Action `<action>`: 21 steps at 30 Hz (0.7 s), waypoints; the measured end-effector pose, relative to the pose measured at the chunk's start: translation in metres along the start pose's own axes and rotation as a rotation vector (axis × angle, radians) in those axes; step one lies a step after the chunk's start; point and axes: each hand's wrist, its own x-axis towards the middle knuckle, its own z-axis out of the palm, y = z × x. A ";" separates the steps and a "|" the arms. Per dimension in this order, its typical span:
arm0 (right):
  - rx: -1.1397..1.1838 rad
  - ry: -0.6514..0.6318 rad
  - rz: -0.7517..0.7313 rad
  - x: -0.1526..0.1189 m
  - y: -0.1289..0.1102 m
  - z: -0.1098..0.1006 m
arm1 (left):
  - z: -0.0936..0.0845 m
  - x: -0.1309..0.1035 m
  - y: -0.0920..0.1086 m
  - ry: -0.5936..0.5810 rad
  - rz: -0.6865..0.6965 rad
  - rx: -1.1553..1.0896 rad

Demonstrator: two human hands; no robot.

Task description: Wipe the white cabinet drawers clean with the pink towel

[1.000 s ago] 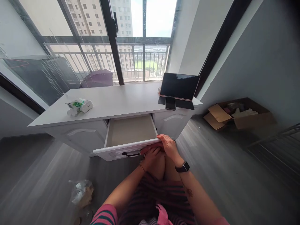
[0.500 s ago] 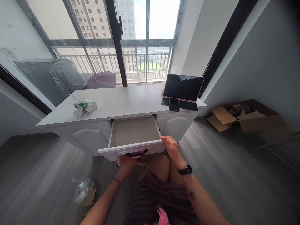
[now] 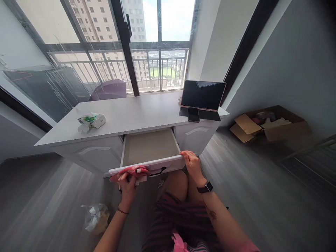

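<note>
A white drawer is pulled out from the middle of a white desk, and its inside looks bare. My left hand is closed on a red cloth, pressed against the left part of the drawer front. At the right end of the drawer front, my right hand grips the top corner with its fingers over the edge. The dark drawer handle shows partly, just right of the cloth.
On the desk stand a tablet with a phone before it, and a tissue pack at the left. An open cardboard box sits on the floor at right. A plastic bag lies at lower left.
My left hand has moved left and up with the red cloth, from below the handle to the front's left part. My right hand keeps its grip on the corner.
</note>
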 end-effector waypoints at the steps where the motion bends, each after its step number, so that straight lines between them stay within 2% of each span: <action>1: -0.001 -0.003 0.002 0.000 0.000 0.000 | 0.005 0.006 0.021 0.025 0.082 -0.036; 4: -0.016 -0.018 0.006 0.000 0.000 -0.001 | 0.022 0.021 0.082 -0.021 0.268 -0.094; 6: -0.029 -0.034 0.007 0.001 0.000 -0.002 | 0.031 0.027 0.110 -0.062 0.348 -0.092; 8: -0.034 -0.048 0.000 0.001 -0.001 -0.004 | 0.036 0.030 0.125 -0.075 0.414 -0.079; 10: -0.041 -0.057 -0.016 0.001 -0.002 -0.004 | 0.037 0.030 0.125 -0.073 0.451 -0.057; 12: -0.058 -0.062 -0.040 0.001 -0.002 -0.004 | 0.033 0.028 0.112 -0.061 0.450 -0.025; 14: -0.082 -0.063 -0.069 0.001 -0.003 -0.004 | 0.026 0.023 0.087 -0.026 0.417 0.019; 16: -0.106 -0.057 -0.103 0.000 -0.002 -0.002 | 0.017 0.016 0.053 0.011 0.348 0.063; 20: -0.142 -0.039 -0.164 -0.003 0.006 0.004 | 0.003 -0.005 -0.022 -0.037 0.162 0.099; 21: -0.151 -0.037 -0.176 -0.004 0.009 0.006 | 0.000 -0.012 -0.037 -0.007 0.075 0.092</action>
